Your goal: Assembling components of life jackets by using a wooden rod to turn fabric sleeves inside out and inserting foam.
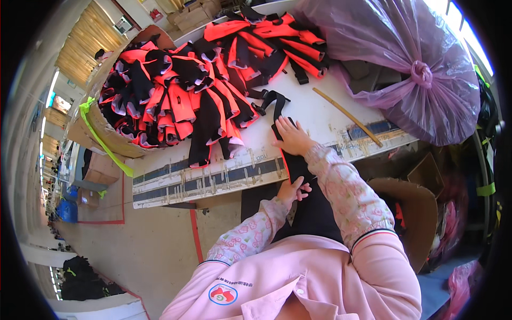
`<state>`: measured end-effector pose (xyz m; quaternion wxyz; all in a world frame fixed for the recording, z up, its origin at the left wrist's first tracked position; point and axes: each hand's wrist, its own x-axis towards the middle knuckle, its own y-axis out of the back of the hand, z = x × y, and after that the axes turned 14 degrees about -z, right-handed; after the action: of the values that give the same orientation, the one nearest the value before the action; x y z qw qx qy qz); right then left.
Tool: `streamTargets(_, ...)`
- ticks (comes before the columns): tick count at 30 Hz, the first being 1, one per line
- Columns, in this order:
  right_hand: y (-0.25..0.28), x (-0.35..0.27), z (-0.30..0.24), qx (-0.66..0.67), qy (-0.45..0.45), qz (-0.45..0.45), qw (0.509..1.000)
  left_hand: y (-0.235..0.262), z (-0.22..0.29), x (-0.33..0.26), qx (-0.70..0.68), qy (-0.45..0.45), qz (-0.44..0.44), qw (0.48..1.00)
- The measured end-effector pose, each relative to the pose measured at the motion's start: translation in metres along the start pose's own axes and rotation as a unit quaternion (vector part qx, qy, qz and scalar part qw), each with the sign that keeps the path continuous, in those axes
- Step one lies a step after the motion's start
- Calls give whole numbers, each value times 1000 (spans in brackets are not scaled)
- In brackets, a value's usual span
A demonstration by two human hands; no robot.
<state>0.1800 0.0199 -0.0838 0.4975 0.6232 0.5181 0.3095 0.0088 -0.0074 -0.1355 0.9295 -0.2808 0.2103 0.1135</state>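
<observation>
At the left stands one cardboard box (88,127) with one yellow-green strip (104,140) hanging down its side; against it rises a heap of orange-and-black pieces (181,106), and just beyond, farther back on the bench (313,118), lies a second heap (229,30); that makes two heaps, their pieces too overlapped to count singly; right of these, one black piece with an orange edge (297,165) lies across the bench's near edge, its long axis running away from the body and leaning a little left at the far end, where one black strap (278,106) curves up; the left hand (290,191) is at the near end, below the bench edge, its fingers bent, though I cannot tell whether they clamp the piece; the right hand (295,140) is the nearer of the two to the strap, resting palm down on the piece, its fingers slightly apart and pointing away from the body, so the piece lies under this hand and runs back toward the left one; farther right lie one thin wooden stick (346,116), slanting across the bench, and one knotted purple plastic bag (426,101), bulging past the bench's edge.
</observation>
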Motion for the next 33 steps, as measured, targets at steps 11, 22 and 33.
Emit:
streamTargets(11, -10, -178, -19, -55, 6, 106, 993, -41, 28, -17, -43, 4, -42, 998)
streamTargets(22, -8, -251, 2, 885, 15, 178, 429, -60, 89, -20, -198, -219, -226, 928)
streamTargets(33, -8, -288, 14, 840, -29, 229, 491, -85, 100, -45, -46, -193, -158, 967)
